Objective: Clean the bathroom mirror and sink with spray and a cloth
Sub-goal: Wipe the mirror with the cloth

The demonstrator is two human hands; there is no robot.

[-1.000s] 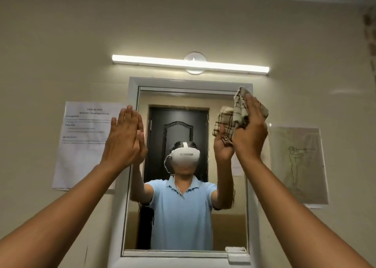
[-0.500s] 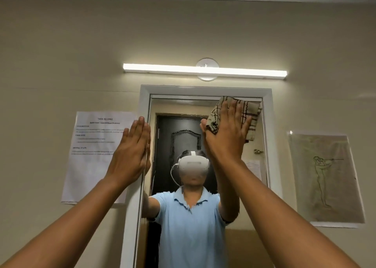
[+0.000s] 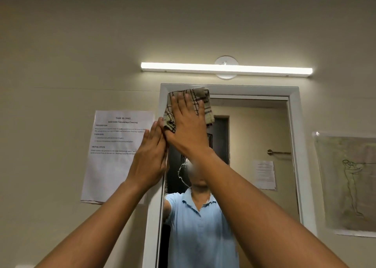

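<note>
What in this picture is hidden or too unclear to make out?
- Sink and spray: out of the head view, below the bottom edge.
- Mirror top-left corner glass: covered by the cloth and the right hand.
- Printed sheet: small print blurred, right edge behind the left hand.
- Wall drawing: cut off by the right edge.

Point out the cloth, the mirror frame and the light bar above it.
cloth (image 3: 200, 94): head view, on its upper right fold above the fingers.
mirror frame (image 3: 244, 90): head view, on the white top rail.
light bar (image 3: 183, 66): head view, on the lit tube, left of the round mount.
</note>
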